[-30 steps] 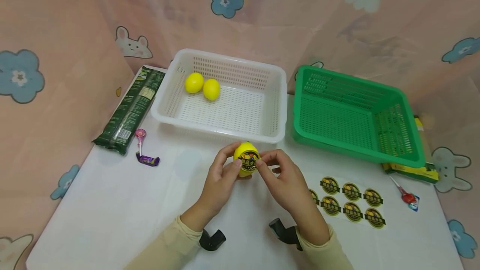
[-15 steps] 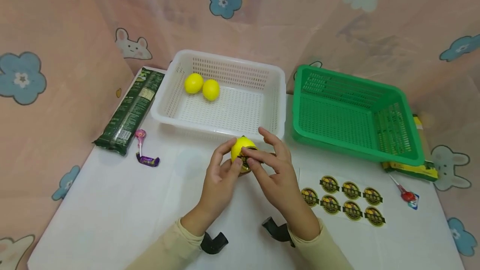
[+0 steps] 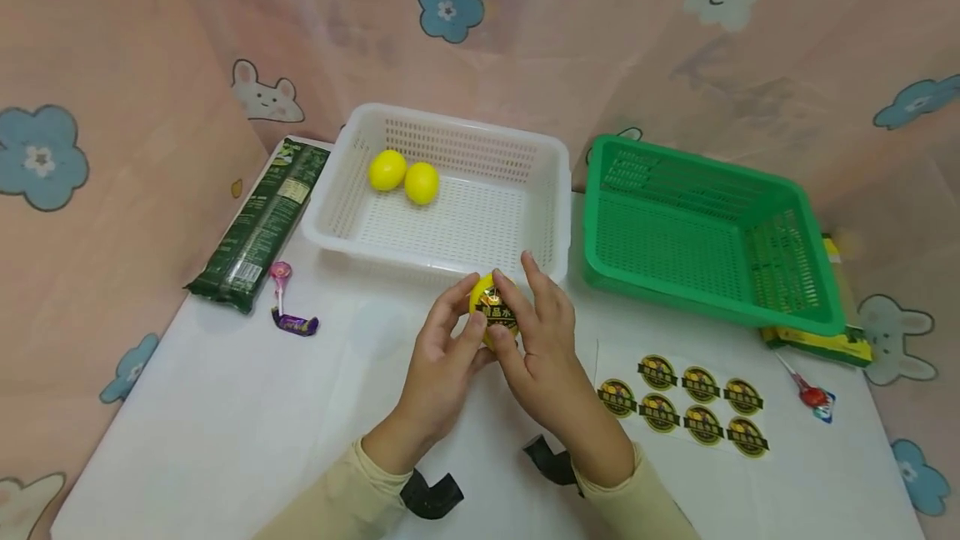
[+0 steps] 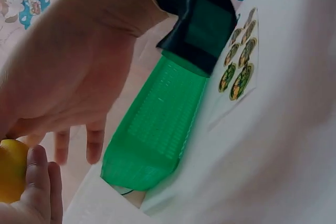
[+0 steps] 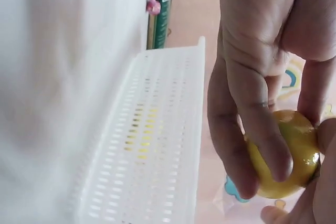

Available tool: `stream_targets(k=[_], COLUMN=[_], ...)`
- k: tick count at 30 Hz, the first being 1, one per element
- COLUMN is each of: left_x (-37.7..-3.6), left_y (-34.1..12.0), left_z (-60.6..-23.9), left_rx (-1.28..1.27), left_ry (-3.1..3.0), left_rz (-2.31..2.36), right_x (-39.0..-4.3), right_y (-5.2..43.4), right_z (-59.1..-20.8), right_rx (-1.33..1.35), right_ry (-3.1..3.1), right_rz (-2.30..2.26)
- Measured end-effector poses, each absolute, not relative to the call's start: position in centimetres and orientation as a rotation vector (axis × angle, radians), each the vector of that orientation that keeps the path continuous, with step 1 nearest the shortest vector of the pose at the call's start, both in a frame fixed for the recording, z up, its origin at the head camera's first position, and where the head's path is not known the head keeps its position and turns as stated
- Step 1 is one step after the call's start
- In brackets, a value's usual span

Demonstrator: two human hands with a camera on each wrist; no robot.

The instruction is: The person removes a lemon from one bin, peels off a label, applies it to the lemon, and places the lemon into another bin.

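Observation:
My left hand [image 3: 435, 369] holds a yellow lemon [image 3: 476, 293], its fingers curled round the fruit in the right wrist view. A round black-and-gold sticker [image 3: 491, 307] lies on the lemon's upper face. The index finger and thumb of my right hand [image 3: 551, 373] rest on this label from the right, its fingers mostly straight and spread. In the left wrist view only part of the lemon [image 4: 11, 169] shows, at the left edge. A sheet of several matching stickers [image 3: 702, 394] lies to the right of my right hand.
Behind the hands stands a white basket [image 3: 435, 260] with two lemons [image 3: 387, 170]. Right of it is a green basket [image 3: 712, 302]. A long green packet [image 3: 262, 227], a pink lollipop [image 3: 281, 273] and a purple candy [image 3: 296, 322] lie left; a red lollipop [image 3: 812, 395] lies right.
My right hand has shifted from the sticker's right edge onto its face, its fingers spreading straighter. The lemon stays in my left hand, and its sticker again faces up.

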State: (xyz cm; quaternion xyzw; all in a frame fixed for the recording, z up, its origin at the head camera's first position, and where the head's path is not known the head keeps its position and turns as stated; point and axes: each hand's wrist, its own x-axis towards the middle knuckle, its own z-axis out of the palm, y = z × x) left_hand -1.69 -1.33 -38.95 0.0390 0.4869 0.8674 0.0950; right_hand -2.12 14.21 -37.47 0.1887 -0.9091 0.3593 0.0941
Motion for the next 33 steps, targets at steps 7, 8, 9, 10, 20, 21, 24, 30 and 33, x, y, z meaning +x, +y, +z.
stream_targets(k=[7, 8, 9, 10, 20, 21, 24, 30, 33], left_x=[-2.2, -2.4, -2.6, -2.7, -2.0, -2.0, -1.8, -1.8, -2.2], left_y=[-2.9, -3.0, -3.0, -3.0, -1.1, -1.0, -0.7, -0.6, -0.8], left_z=[-38.2, -38.0, -37.9, -37.8, -38.2, -38.2, -38.3, -38.6, -38.6], left_rx=[0.300, 0.343, 0.379, 0.411, 0.525, 0.517, 0.469, 0.440, 0.471], left_ry=[1.661, 1.703, 1.735, 1.758, 1.859, 1.857, 1.842, 1.825, 1.866], left_rz=[2.559, 2.556, 2.550, 2.545, 2.569, 2.575, 2.591, 2.608, 2.585], right_x=[-1.1, -1.0, -1.0, -0.9, -0.5, -0.5, -0.7, -0.7, -0.6], right_y=[15.0, 15.1, 15.1, 15.0, 12.8, 12.7, 12.4, 12.5, 12.8], right_z=[-35.3, -35.1, -35.0, -34.9, -35.3, -35.4, -35.8, -36.2, -36.1], right_rx=[0.289, 0.303, 0.323, 0.350, 0.321, 0.309, 0.295, 0.271, 0.237], right_ry=[-3.004, -2.956, -2.896, -2.838, -2.604, -2.575, -2.493, -2.475, -2.549], right_rz=[0.947, 1.014, 1.083, 1.140, 1.244, 1.239, 1.231, 1.196, 1.183])
